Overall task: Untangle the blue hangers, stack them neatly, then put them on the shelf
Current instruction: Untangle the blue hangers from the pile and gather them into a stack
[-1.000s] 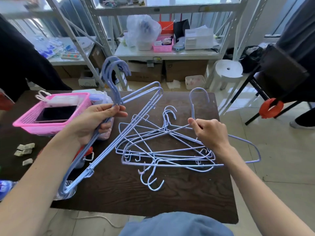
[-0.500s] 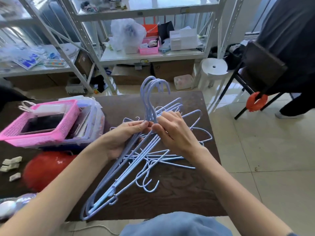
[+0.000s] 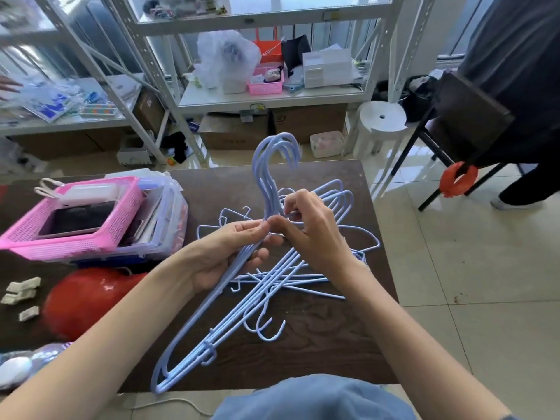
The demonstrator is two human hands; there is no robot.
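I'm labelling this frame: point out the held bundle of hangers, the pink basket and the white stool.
held bundle of hangers [image 3: 274,165]: head view, on the grouped hooks.
pink basket [image 3: 91,242]: head view, front wall.
white stool [image 3: 382,116]: head view, seat top.

Two hands in frame: left hand [image 3: 224,256] and right hand [image 3: 309,234]. Blue hangers [image 3: 212,338]: about four hooks bunched upright in the held stack, more tangled on the table [image 3: 318,344], exact total can't be counted. Two pink baskets [image 3: 81,237], three small beige clips [image 3: 22,294], one white stool [image 3: 382,118], one red round object [image 3: 88,301].
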